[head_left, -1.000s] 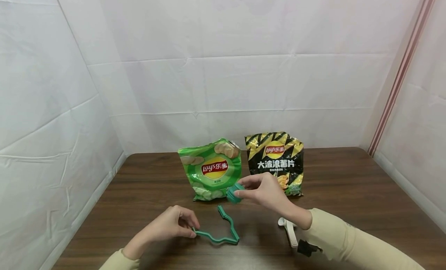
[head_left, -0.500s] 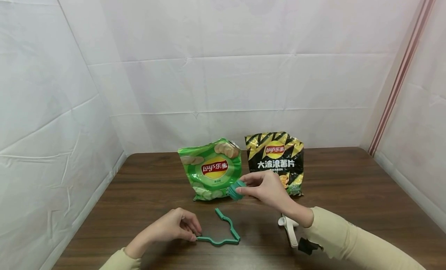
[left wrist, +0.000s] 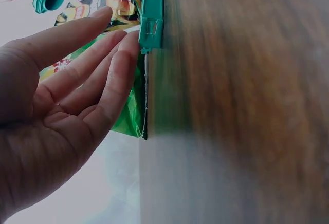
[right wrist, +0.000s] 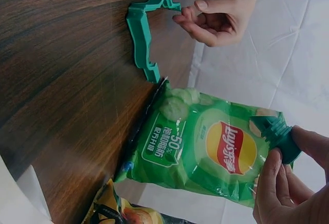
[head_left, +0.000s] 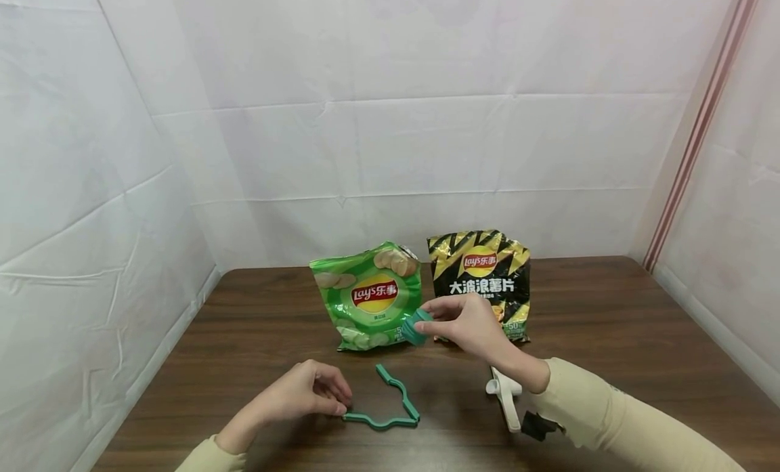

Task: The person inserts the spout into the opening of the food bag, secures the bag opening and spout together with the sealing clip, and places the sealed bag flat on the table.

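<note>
A green hinged bag clip (head_left: 393, 421) lies unfolded on the table in the head view, its two wavy arms forming an angle. At its left end is my left hand (head_left: 305, 391); the left wrist view shows that hand's fingers (left wrist: 110, 75) relaxed, thumb apart, fingertips close to or touching the clip end (left wrist: 151, 31). My right hand (head_left: 472, 326) pinches a green threaded pour spout (right wrist: 280, 137) between thumb and fingers, raised above the table. Behind the spout stands a green chip bag (head_left: 365, 299). A black and yellow chip bag (head_left: 481, 272) is partly hidden by the right hand.
On the brown wooden table (head_left: 262, 309), a white plastic tool (head_left: 506, 401), perhaps another clip, lies below the right forearm. Beside the right sleeve is a small black piece (head_left: 536, 426). White cloth walls (head_left: 378, 147) stand behind and at both sides.
The left hand has lowered the clip's left end to the table and loosened from it, and the clip has turned slightly. The right hand with the spout has risen slightly.
</note>
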### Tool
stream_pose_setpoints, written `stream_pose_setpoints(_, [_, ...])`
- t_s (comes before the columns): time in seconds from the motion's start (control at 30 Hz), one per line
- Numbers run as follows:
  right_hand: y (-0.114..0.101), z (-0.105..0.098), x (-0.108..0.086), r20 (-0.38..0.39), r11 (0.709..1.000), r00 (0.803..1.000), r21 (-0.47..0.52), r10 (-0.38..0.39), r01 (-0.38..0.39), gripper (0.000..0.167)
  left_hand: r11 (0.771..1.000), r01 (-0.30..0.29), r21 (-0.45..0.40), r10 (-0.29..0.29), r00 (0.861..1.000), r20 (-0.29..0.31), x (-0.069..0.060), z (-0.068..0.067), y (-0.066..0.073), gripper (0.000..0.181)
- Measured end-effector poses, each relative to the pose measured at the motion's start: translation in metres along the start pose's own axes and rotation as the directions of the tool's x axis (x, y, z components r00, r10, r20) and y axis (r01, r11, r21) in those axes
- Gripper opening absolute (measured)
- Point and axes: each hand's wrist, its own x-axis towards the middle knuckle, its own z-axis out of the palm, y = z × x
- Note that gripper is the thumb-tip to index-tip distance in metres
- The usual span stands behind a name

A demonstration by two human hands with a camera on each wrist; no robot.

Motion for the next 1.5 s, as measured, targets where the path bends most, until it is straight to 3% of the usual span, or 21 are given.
stream_pose_setpoints(0.17, [0.0,-0.001,0.002,-0.012,1.0,1.0,-0.018,0.007,-0.007,0.028,0.998,0.016,0.066,-0.009,0.994,-0.11,0.002,-0.004,0.002,0.02])
stream_pose_setpoints(0.3, [0.003,-0.003,0.002,-0.014,1.0,1.0,-0.017,0.009,-0.009,0.028,0.992,0.059,0.107,-0.031,0.968,-0.248,0.002,-0.011,0.005,0.022])
stream_pose_setpoints(0.4, [0.004,-0.004,0.002,-0.021,1.0,1.0,-0.012,0.011,-0.011,0.029,0.988,0.104,0.113,-0.055,0.928,-0.369,0.003,-0.019,0.009,0.026])
stream_pose_setpoints(0.6, [0.005,-0.006,0.005,-0.045,1.0,0.999,-0.015,0.012,-0.013,0.03,0.981,0.174,0.087,-0.096,0.821,-0.562,0.009,-0.039,0.021,0.038])
stream_pose_setpoints(0.67, [0.006,-0.006,0.006,-0.051,1.0,0.999,-0.014,0.014,-0.015,0.03,0.979,0.18,0.1,-0.086,0.797,-0.598,0.01,-0.046,0.024,0.041])
stream_pose_setpoints(0.77, [0.006,-0.007,0.007,-0.057,1.0,0.998,0.008,0.024,-0.023,0.029,0.974,0.178,0.138,-0.052,0.773,-0.632,0.013,-0.055,0.028,0.045])
stream_pose_setpoints(0.93, [0.005,-0.011,0.008,-0.049,0.998,0.998,0.049,0.043,-0.041,0.029,0.975,0.162,0.15,-0.023,0.753,-0.658,0.02,-0.068,0.037,0.052])
stream_pose_setpoints(1.07, [0.006,-0.013,0.01,-0.055,0.998,0.998,0.051,0.037,-0.034,0.029,0.981,0.147,0.125,-0.027,0.747,-0.664,0.026,-0.075,0.045,0.056])
stream_pose_setpoints(1.33, [0.01,-0.012,0.01,-0.061,0.999,0.998,0.041,0.028,-0.025,0.029,0.991,0.107,0.076,-0.034,0.767,-0.64,0.033,-0.087,0.055,0.057])
stream_pose_setpoints(1.5, [0.011,-0.014,0.01,-0.064,0.999,0.998,0.036,0.023,-0.021,0.028,0.995,0.072,0.062,-0.016,0.773,-0.634,0.036,-0.09,0.064,0.052])
